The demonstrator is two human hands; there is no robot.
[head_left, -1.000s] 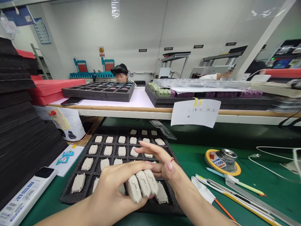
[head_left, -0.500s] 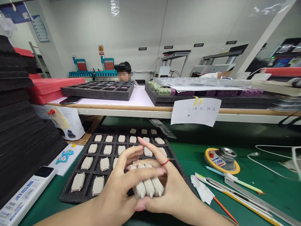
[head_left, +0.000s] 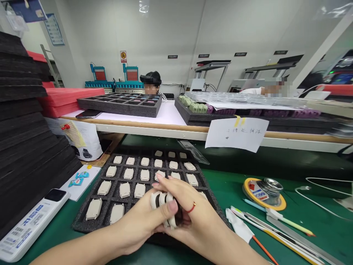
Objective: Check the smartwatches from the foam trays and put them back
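Cases, pale and small, sit in a bunch between two bare hands. The left hand has its grip closed on them, with its thumb laid across the front. The right hand curls round the far side, so its grip is closed on them too. Fingers hide part of the bunch, so I cannot tell how many there are. A red string goes round the right wrist.

Both hands are over the near part of a black tray. More cases lie in its slots, one to a slot. The tray rests on a green desk.

To the right lie a white cloth, some pens and a metal strip. A round bottle with a shiny top stands behind them. To the left are blue packets, a white box and a tall black pile.

At the back, a shelf holds more trays. A paper note hangs from its edge. Behind it is a person in a black cap.
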